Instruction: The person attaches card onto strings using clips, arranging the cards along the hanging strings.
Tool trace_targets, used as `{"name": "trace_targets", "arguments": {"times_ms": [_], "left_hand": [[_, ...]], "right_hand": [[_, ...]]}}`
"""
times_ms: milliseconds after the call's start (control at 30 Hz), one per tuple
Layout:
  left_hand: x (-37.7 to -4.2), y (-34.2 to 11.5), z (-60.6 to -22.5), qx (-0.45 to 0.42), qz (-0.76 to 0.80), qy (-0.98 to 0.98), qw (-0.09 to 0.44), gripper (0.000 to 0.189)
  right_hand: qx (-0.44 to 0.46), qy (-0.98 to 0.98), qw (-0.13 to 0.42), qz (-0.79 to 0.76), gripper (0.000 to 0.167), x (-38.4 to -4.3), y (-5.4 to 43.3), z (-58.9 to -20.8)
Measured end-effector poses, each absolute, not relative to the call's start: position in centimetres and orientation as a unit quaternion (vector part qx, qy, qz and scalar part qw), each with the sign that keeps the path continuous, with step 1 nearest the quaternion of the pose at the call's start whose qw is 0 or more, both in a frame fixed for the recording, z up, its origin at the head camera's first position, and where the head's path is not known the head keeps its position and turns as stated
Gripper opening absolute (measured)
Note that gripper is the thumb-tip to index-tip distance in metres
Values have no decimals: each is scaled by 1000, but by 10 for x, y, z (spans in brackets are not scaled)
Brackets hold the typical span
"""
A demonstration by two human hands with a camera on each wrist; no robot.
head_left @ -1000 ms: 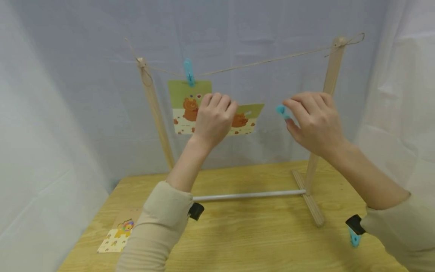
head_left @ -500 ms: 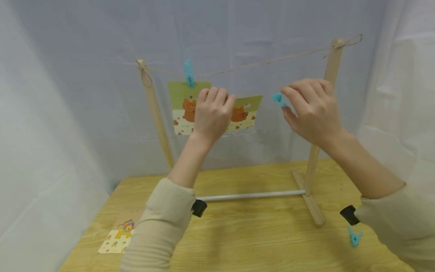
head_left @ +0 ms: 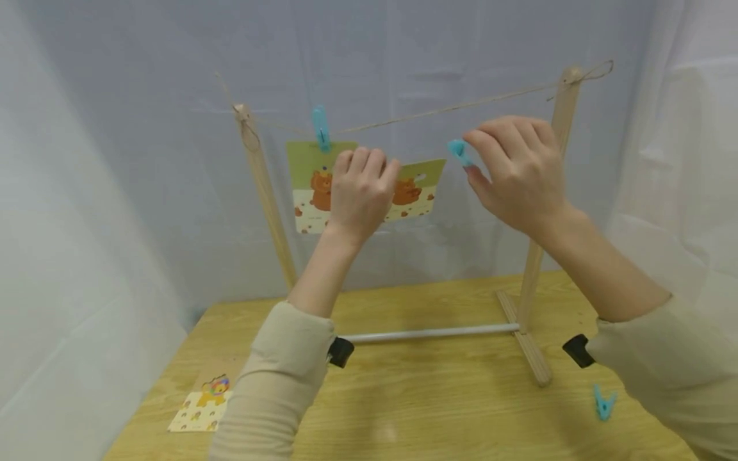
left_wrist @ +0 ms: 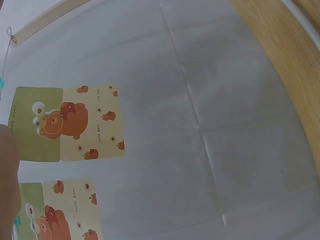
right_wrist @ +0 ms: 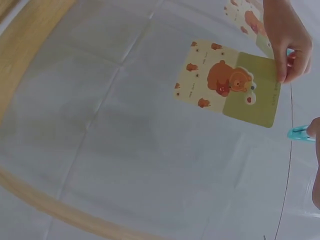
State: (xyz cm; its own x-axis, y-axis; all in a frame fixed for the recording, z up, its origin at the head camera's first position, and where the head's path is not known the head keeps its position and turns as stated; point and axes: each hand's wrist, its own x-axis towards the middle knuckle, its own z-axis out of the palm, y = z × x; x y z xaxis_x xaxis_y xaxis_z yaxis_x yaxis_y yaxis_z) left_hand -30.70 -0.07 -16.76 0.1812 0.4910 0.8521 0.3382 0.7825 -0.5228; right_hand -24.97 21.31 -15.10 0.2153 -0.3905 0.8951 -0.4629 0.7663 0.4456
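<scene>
My left hand pinches a green-and-cream bear card by its top edge, just under the string. In the right wrist view the thumb and fingers of that hand grip a corner area of the card. My right hand holds a blue clothespin between thumb and fingertips, to the right of the card and apart from it. A matching bear card hangs at the left from another blue clothespin on the string, partly hidden behind my left hand.
The string runs between a left wooden post and a right wooden post, joined low down by a white bar. A lion card lies at the table's left, partly behind my sleeve. One more blue clothespin lies at the right.
My right hand has moved up and left with the clothespin, closer to the held card. The held card has risen slightly in my left hand.
</scene>
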Motion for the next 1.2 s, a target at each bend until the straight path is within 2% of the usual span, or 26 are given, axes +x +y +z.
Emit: {"name": "trace_targets", "arguments": {"times_ms": [733,1200], "left_hand": [[-313,2,-167,-309,77,-630,709,25],[-312,5,-165,-298,89,-618,722,22]], "right_hand": [[332,-608,721,20,8,-263,195,-126],[319,-610,725,21,13,-266,198,-119]]}}
